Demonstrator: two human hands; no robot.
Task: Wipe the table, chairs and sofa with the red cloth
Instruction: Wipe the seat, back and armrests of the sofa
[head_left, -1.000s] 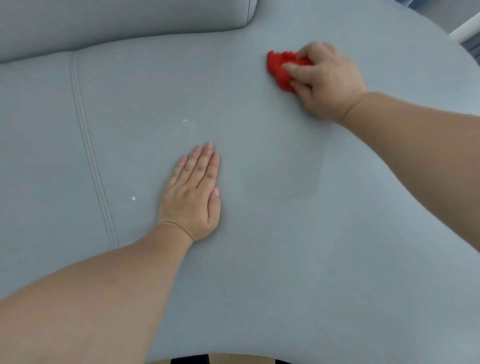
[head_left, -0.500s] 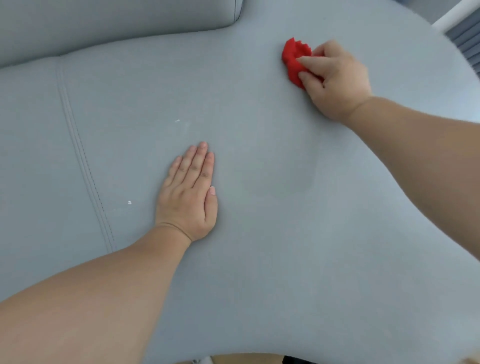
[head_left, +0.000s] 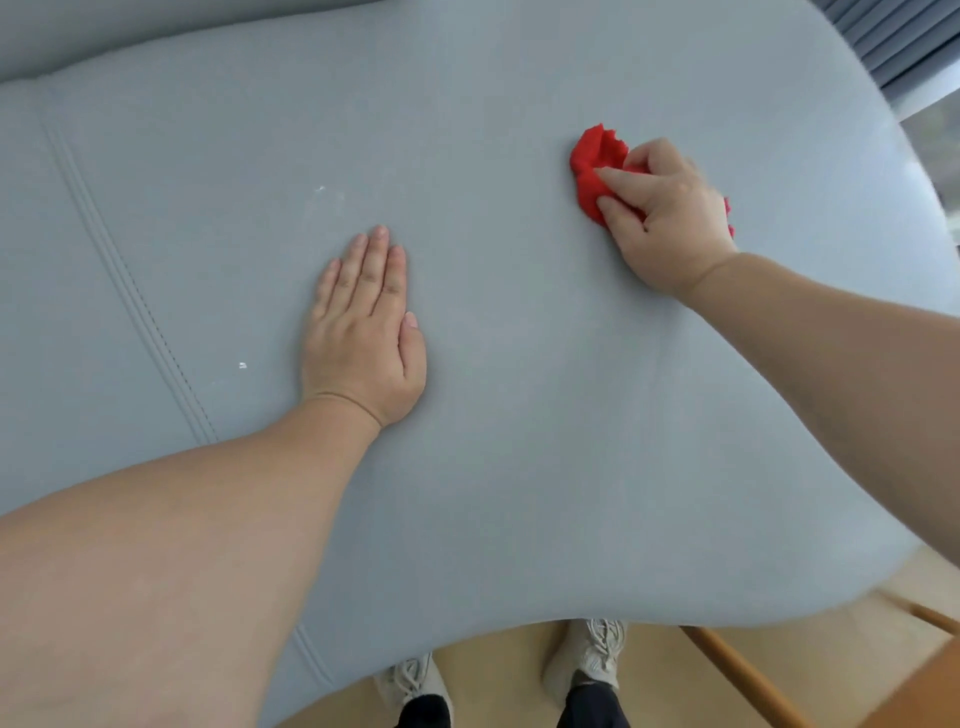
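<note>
Our left hand (head_left: 363, 332), centre frame: flat, fingers together, on the sofa (head_left: 519, 467). Right hand (head_left: 670, 218), upper right: grips the crumpled cloth (head_left: 595, 166), apparently pressed to the sofa.

The left hand (head_left: 363, 332) lies flat on the sofa seat (head_left: 519, 493), just right of the seam (head_left: 130, 301). Farther right and back, the right hand (head_left: 670, 218) grips the cloth (head_left: 592, 166) against the seat — the cloth sticking out to its left. Shoes (head_left: 592, 654) stand on the floor (head_left: 493, 675) before the seat's front edge.

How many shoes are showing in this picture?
2. One pale grey laced shoe at the bottom, left of centre; the other to its right, both partly cut off by the grey fabric sofa's edge.
</note>
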